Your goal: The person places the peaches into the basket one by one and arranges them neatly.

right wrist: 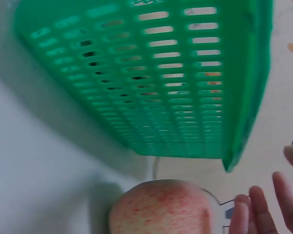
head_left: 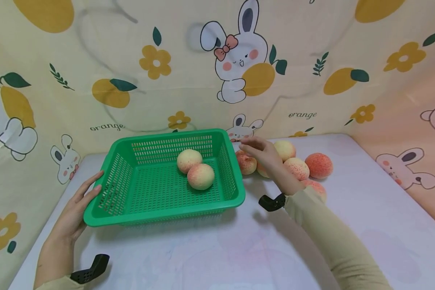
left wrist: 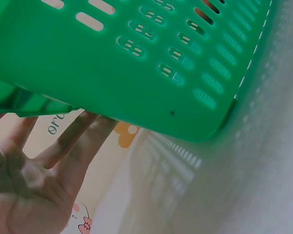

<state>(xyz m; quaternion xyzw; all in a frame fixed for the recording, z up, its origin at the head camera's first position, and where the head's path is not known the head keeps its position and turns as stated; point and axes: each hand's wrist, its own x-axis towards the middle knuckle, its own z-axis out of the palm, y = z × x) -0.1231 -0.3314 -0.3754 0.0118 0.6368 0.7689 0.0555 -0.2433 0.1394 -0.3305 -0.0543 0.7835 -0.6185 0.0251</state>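
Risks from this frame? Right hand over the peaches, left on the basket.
1. The round pink-yellow peaches lie loose in a cluster; the open right hand may nudge one rolling.
2. The green slotted plastic basket is only touched by the open left hand at one corner; a bump could slide it.

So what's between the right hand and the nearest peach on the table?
Nothing. In the head view the right hand hovers open just over the peach beside the green basket; the wrist view shows only air between.

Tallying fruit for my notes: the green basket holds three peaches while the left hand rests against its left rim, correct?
Not quite. The head view shows two peaches in the green basket, not three. The left hand does rest against its left rim.
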